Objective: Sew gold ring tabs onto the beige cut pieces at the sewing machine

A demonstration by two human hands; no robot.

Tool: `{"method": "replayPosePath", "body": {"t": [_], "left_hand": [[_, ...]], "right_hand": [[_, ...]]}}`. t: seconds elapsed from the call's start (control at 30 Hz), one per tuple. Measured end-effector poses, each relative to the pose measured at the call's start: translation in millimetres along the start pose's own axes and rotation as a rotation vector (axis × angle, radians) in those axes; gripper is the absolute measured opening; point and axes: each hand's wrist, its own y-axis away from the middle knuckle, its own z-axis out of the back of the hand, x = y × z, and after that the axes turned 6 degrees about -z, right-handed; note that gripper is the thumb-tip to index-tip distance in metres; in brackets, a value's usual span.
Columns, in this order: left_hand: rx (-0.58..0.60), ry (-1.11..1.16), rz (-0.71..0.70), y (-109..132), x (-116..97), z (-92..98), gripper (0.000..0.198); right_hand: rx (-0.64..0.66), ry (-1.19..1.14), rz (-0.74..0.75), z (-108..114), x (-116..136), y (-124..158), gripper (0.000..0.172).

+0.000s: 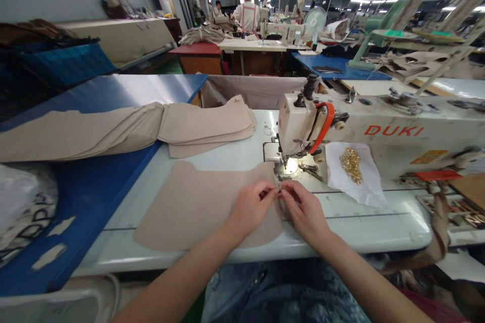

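A flat beige fabric panel lies on the sewing table in front of me. My left hand rests over its right part, thumb and forefinger pinched together. Close beside it my right hand is pinched too, and the fingertips of both hands nearly meet at the panel's right edge. Whatever small thing sits between the fingertips is too small to make out. Just beyond the hands is the needle area of the white sewing machine, with its lamp lit.
Gold-coloured metal pieces lie on a white cloth against the machine. Stacked beige panels stretch left over the blue table. A beige strip hangs at the right. Other people work at machines in the background.
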Motion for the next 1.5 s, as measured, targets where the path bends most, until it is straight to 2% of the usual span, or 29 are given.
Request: {"method": "replayPosePath", "body": {"t": [0.07,0.2,0.4,0.6,0.67,0.83,0.9,1.13,1.27,1.33,1.4,1.5], "left_hand": [[-0.008,0.067,0.038,-1.4,-1.1,0.8,0.02],[0.054,0.254,0.083,-2.0,-0.4,1.3,0.016],[0.115,0.474,0.18,-2.7,1.1,6.5,0.021],[0.089,0.578,0.254,-5.4,-1.3,12.3,0.035],[0.107,0.573,0.265,-6.0,-2.6,12.8,0.033],[0.125,0.493,0.249,-6.8,-7.8,13.5,0.017],[0.125,0.488,0.264,-6.7,-10.2,14.6,0.017],[0.234,0.512,0.312,-5.1,-21.0,21.9,0.018],[0.257,0.384,0.322,-3.2,-25.2,26.1,0.014],[0.25,0.287,0.297,-1.0,-26.8,28.0,0.01],[0.244,0.208,0.271,2.1,-28.4,29.5,0.007],[0.228,0.144,0.257,6.7,-30.6,30.3,0.007]], "right_hand": [[-0.002,-0.094,-0.029,3.3,1.5,0.0,0.018],[0.012,-0.27,-0.124,7.8,2.8,-5.9,0.014],[0.219,-0.616,-0.36,9.3,9.7,-13.3,0.023],[0.181,-0.884,-0.546,4.3,11.4,-12.7,0.025],[0.143,-0.955,-0.575,1.1,11.4,-12.9,0.026],[0.078,-0.933,-0.506,-3.3,16.9,-11.1,0.026],[0.078,-0.894,-0.472,-2.8,19.5,-9.6,0.026],[0.136,-0.762,-0.335,-0.7,21.7,-1.7,0.027],[0.132,-0.472,-0.124,2.6,27.2,10.5,0.017],[0.102,-0.299,-0.043,4.7,30.4,16.3,0.018],[0.083,-0.232,-0.005,6.5,32.1,19.9,0.019],[0.096,-0.215,0.027,8.7,32.0,21.1,0.01]]}}
